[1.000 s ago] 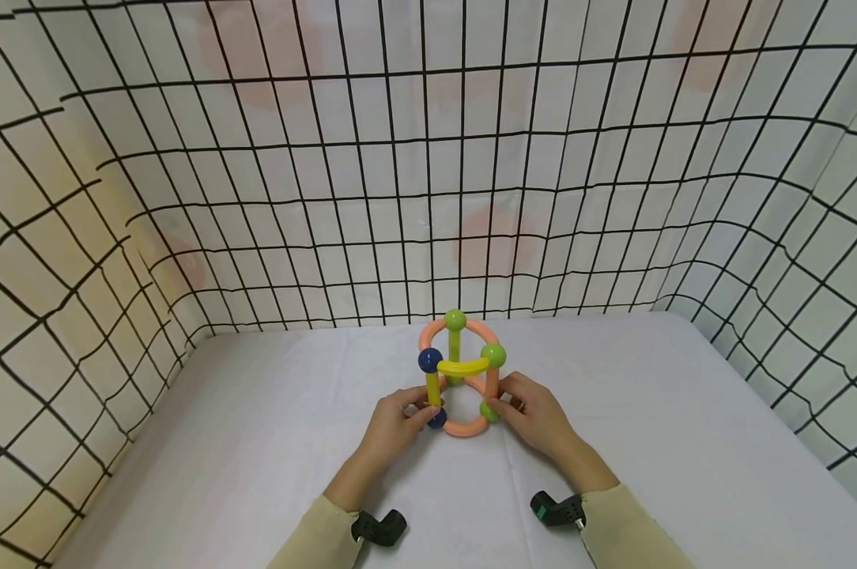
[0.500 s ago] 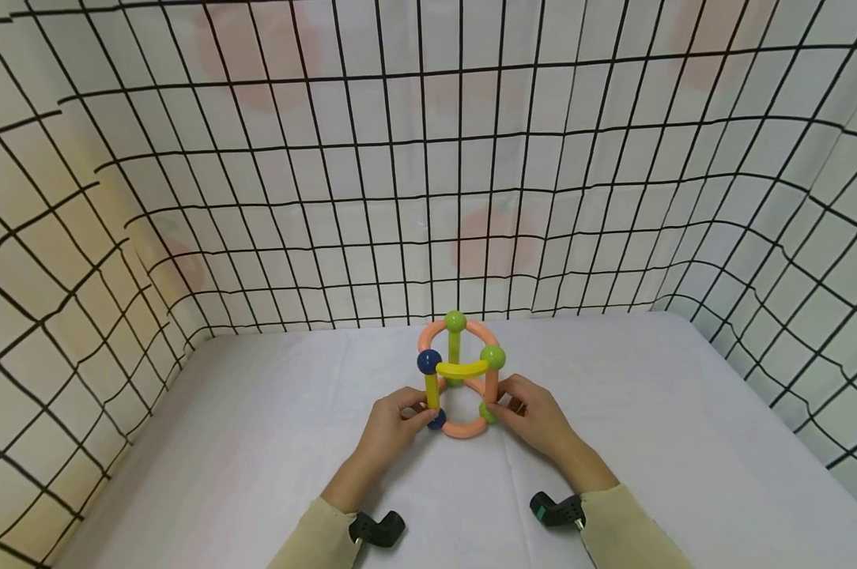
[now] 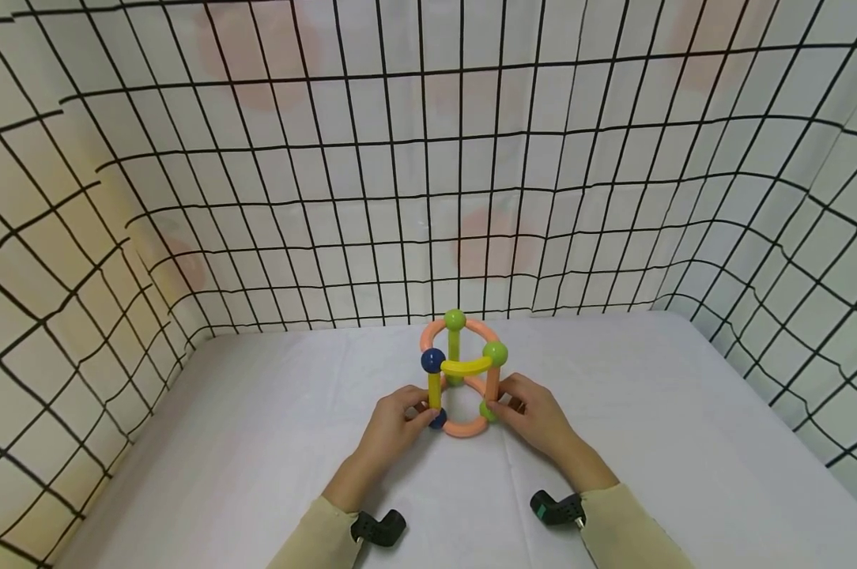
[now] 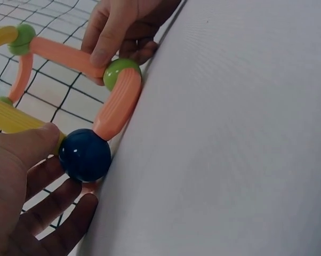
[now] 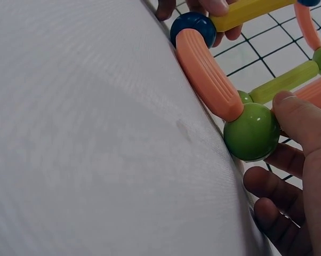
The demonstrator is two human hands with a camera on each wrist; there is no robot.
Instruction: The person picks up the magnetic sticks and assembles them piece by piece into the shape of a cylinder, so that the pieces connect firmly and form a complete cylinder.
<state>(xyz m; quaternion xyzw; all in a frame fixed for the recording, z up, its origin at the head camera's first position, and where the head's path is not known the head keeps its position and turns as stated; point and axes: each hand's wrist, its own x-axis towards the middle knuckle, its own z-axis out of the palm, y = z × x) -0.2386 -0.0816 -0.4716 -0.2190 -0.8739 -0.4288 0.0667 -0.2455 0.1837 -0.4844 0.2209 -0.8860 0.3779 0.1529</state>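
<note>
A ball-and-stick toy frame (image 3: 466, 430) stands on the table, with a ring of curved sticks at the bottom and another at the top, joined by uprights. My left hand (image 3: 393, 419) pinches the foot of the yellow stick (image 3: 435, 390), thumb right above the lower dark blue ball (image 4: 86, 156). On the other side, my right hand (image 3: 538, 415) grips the orange stick (image 3: 492, 383) low down, beside the lower green ball (image 5: 252, 132). A yellow curved stick (image 3: 466, 367) spans the front of the top ring. At the back rises a light green upright (image 3: 454, 345).
A white cloth covers the table (image 3: 258, 427). Black-grid fabric (image 3: 428, 158) walls it in at the back and both sides. Each wrist carries a black camera mount, the left one (image 3: 380, 528) and the right one (image 3: 558, 508) both close over the cloth.
The top of the frame has shifted very slightly to the right since half a second ago. Both hands keep their holds in nearly the same place.
</note>
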